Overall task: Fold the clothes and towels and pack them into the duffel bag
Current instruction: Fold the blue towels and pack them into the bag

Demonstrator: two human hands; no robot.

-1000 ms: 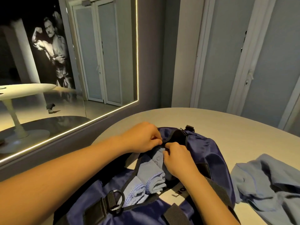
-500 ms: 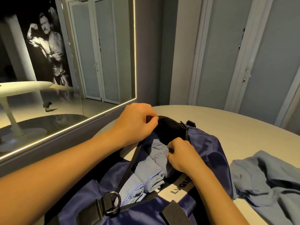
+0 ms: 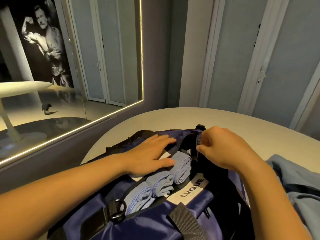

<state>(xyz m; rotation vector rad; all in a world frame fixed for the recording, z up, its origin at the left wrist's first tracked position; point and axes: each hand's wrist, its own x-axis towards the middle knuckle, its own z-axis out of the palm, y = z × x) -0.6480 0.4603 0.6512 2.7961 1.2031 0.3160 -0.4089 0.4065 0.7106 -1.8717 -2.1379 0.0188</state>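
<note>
1. Nearest is the duffel bag (image 3: 155, 220), lying on its side on the worktop (image 3: 173, 118). Its navy shell is slick and slightly shiny, like nylon. It carries coarse grey webbing straps (image 3: 185, 222), a dark metal ring (image 3: 116, 211) and a smooth white label (image 3: 192, 187).
2. Three rolled towels (image 3: 161, 185) sit side by side in the bag's open mouth. They are pale blue, soft and matte, with darker stitched edges that show as spirals at the roll ends. That part of the packing looks done.
3. The left hand (image 3: 149, 157) lies flat, its fingers (image 3: 164, 138) straight and spread over the bag's far flap. The thumb rests against the farthest roll, and the hand grips nothing.
4. The right hand (image 3: 225, 151) is curled at the black-lined rim of the opening. Thumb and forefinger seem to pinch that edge, though I cannot tell whether they hold a zip pull or only fabric.
5. To the right, a pale blue garment (image 3: 297, 187) lies crumpled and unfolded on the worktop, just beside the bag. It has yet to be folded and packed, so I judge the task partly done.
6. The worktop beyond is pale, smooth and round-edged.
7. Farthest are a wall mirror (image 3: 69, 84) with a lit border and tall, flat grey doors (image 3: 233, 58).
</note>
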